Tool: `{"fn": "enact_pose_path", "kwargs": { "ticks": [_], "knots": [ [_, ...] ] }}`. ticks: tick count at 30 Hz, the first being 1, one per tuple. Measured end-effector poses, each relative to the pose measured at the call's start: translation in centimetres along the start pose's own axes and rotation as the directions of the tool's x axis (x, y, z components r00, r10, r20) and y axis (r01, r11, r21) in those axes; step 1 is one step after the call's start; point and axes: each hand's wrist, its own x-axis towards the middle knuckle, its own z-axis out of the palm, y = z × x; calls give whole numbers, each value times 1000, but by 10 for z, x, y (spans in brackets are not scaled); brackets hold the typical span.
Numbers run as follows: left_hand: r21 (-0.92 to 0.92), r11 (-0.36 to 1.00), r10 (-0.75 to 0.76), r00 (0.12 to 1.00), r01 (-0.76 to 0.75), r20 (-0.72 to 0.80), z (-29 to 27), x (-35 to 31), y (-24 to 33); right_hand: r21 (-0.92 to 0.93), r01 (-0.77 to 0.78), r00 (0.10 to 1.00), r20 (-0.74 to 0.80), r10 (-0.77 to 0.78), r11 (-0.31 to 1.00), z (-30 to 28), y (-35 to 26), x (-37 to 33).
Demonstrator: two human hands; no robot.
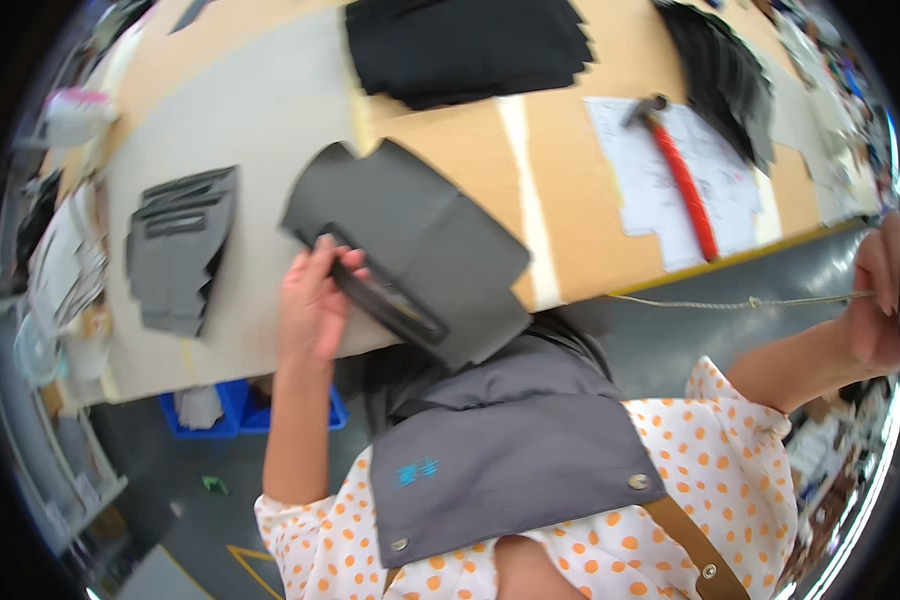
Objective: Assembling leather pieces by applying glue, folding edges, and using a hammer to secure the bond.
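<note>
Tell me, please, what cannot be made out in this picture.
In the head view:
Right hand: meets the dark right rim, so its full grip is unclear.
Cord: its right end disappears at that hand.
Gray panel: its underside, hidden by the panel itself.
Paper sheet: marks too small to read; the red-handled hammer covers part.

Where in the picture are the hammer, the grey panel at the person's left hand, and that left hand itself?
Hammer [682, 182]: head view, on the middle of its red handle.
Grey panel [425, 235]: head view, on its broad flat face.
Left hand [312, 300]: head view, on the middle of the hand.
</note>
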Motion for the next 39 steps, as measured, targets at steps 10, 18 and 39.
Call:
{"fn": "enact_pose_path", "kwargs": {
  "ticks": [10, 18, 39],
  "knots": [
    [57, 998, 2, 997, 2, -73, 22, -23, 2, -510, -233, 956, -278, 98, 828, 64, 332, 115],
    [186, 982, 30, 996, -14, -82, 13, -23, 15, -506, -525, 847, -234, 477, 684, 78, 333, 128],
    [-254, 933, -190, 947, 256, 260, 15, -41, -8, -580, -330, 943, -159, 293, 745, 81, 353, 132]
  ]
}}
